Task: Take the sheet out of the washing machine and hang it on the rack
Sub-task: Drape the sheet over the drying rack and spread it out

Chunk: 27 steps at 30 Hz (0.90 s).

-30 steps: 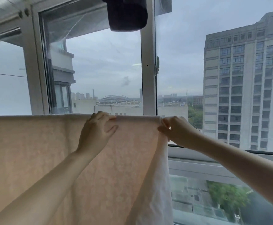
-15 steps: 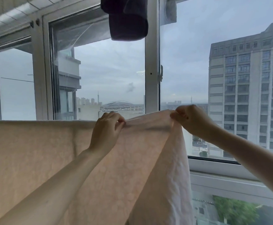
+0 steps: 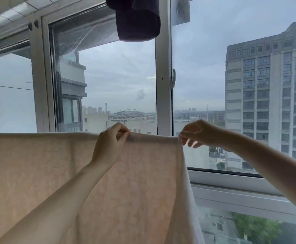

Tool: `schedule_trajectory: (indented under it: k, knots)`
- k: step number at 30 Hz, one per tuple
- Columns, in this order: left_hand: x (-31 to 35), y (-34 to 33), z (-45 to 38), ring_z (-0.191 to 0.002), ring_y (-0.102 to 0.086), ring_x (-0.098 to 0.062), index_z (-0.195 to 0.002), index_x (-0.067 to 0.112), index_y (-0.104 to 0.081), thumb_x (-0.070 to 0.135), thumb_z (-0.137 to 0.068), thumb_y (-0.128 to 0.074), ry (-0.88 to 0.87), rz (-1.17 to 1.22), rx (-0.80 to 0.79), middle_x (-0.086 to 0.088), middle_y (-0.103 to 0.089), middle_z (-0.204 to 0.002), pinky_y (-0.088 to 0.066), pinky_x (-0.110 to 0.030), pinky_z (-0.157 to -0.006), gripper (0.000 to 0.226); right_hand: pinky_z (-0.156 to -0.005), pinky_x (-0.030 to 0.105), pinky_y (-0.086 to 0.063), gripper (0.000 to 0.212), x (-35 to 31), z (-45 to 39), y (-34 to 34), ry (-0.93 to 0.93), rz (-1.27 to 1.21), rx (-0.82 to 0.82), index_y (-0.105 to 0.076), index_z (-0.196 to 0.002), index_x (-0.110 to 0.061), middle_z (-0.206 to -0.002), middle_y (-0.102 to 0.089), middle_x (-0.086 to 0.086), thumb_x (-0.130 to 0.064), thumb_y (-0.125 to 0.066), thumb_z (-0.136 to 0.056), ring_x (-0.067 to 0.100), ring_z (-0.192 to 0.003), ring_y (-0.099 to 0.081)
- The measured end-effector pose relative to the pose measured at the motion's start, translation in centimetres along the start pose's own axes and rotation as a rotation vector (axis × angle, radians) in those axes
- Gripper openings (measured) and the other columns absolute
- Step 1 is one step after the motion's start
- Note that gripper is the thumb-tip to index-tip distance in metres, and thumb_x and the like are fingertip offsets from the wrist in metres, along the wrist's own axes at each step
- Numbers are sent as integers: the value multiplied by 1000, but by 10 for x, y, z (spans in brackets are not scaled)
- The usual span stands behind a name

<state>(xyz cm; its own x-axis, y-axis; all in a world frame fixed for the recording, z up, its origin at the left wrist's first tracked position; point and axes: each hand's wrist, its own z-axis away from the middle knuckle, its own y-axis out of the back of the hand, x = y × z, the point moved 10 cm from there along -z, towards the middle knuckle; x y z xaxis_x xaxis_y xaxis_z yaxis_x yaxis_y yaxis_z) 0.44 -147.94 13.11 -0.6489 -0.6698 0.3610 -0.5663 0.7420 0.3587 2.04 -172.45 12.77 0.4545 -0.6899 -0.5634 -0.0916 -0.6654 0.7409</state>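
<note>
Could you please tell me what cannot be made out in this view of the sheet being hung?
- Rack bar: head view, fully covered by the sheet draped over it.
- Sheet's lower and left parts: cut off by the frame edges.
- Dark garment overhead: its top is cut by the upper edge.
- Right hand: motion blur on the lower fingers; its hold on the corner is unclear.
- Left hand: pinches the top edge; fingertips hidden in the fold.

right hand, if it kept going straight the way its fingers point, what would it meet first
The right hand points left along the top edge of the sheet, which it pinches at the corner. Going straight on it would probably meet the left hand, pinching the same edge. Depth is hard to judge.
</note>
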Motion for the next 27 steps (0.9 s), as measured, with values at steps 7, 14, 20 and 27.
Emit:
schedule_trajectory:
  k: [7,14,20,27]
  knots:
    - [4,8,18,-95,-60,-13,-96,17,-68,13,-89,-62,-82,-56,75,11,-64,-90,-51,-34,-85,10,-52,21,-33,35,-30,-22,-42,1,-105,-104,-62,-65,-17,-62,-43,2,-32,-52,-95,13,-57,-41]
    - [-20,5,51,-131,-38,-16,-138,19,-46,31,-80,-74,-42,-332,138,3,-45,-144,-30,-31,-107,66,-63,28,-34,32,-58,-36,-47,118,31,-22,-71,-88,0,-73,-57,12,-31,-64,-88,17,-67,-46]
    - [-38,16,47,-120,-49,-24,-129,16,-55,31,-77,-77,-4,-476,230,-1,-59,-128,-42,-44,-98,58,-73,38,-54,20,-93,-21,-37,361,417,286,-73,-84,-11,-81,-71,6,-24,-59,-90,20,-75,-64]
    - [-26,41,13,-76,-61,-18,-93,12,-75,25,-78,-73,-217,-250,142,2,-70,-80,-50,-35,-68,20,-69,40,-54,21,-103,-9,-15,477,504,444,-67,-92,-13,-83,-70,7,-24,-50,-96,23,-71,-64]
